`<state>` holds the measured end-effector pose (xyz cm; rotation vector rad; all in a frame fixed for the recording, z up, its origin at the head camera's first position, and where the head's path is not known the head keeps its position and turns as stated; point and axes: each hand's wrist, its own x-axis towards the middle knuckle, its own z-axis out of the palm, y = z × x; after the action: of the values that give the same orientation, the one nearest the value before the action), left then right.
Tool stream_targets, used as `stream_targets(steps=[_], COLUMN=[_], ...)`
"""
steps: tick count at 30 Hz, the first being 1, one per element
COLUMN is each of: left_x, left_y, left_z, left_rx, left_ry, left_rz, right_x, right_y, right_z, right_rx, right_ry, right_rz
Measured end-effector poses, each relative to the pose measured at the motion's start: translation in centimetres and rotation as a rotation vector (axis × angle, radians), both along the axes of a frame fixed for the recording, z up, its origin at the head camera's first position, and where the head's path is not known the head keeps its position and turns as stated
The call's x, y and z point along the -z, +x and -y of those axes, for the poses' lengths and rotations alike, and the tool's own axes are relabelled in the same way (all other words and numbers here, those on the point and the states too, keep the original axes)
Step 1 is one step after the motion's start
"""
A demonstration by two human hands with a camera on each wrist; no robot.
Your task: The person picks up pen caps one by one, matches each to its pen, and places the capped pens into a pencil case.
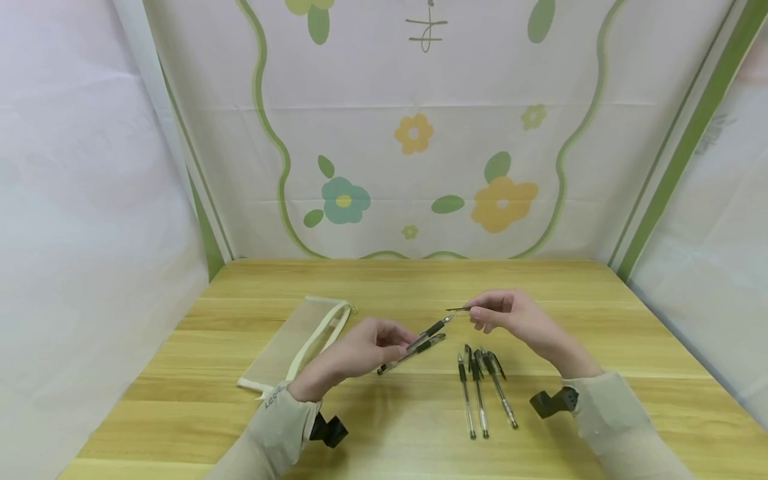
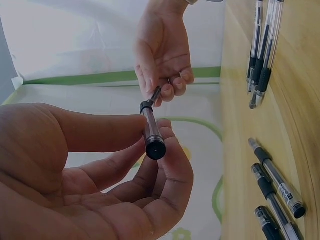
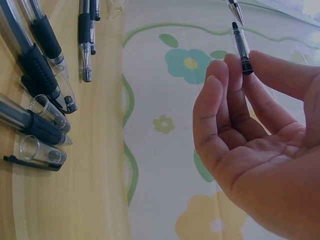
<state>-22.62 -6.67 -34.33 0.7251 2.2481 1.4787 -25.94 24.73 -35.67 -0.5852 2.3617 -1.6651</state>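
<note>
My left hand (image 1: 369, 347) pinches a clear-barrelled gel pen (image 1: 433, 329) with a black grip, its bare tip pointing toward the right hand. Between thumb and fingertips, my right hand (image 1: 510, 317) holds a clear pen cap (image 3: 241, 47) with a black clip. In the right wrist view, the cap's open end is close to the tip of the held pen (image 3: 234, 9); whether they touch I cannot tell. Under the left hand, capped pens (image 2: 277, 182) lie on the table. Uncapped pens (image 1: 481, 400) lie between the hands, with loose caps (image 3: 44, 150) by their tips.
A beige mesh zip pouch (image 1: 282, 343) lies left of and partly behind the left forearm. The wooden table (image 1: 396, 440) meets a flower-printed cloth (image 1: 366, 147) at the back, and pale cloth walls (image 1: 90, 200) stand at both sides.
</note>
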Motion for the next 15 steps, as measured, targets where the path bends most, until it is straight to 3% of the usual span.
stream_targets(steps=[11,15], left_x=[0.02,0.08], left_y=[0.08,0.01], left_z=[-0.08,-0.13], left_rx=[0.0,-0.011], left_ry=[0.002,0.026], left_rz=[-0.001,-0.052], right_x=[0.05,0.05], right_y=[0.4,0.49], right_z=[0.66,0.65], right_rx=[-0.065,-0.067], right_ry=[-0.028,-0.041], right_rz=[0.015,0.013])
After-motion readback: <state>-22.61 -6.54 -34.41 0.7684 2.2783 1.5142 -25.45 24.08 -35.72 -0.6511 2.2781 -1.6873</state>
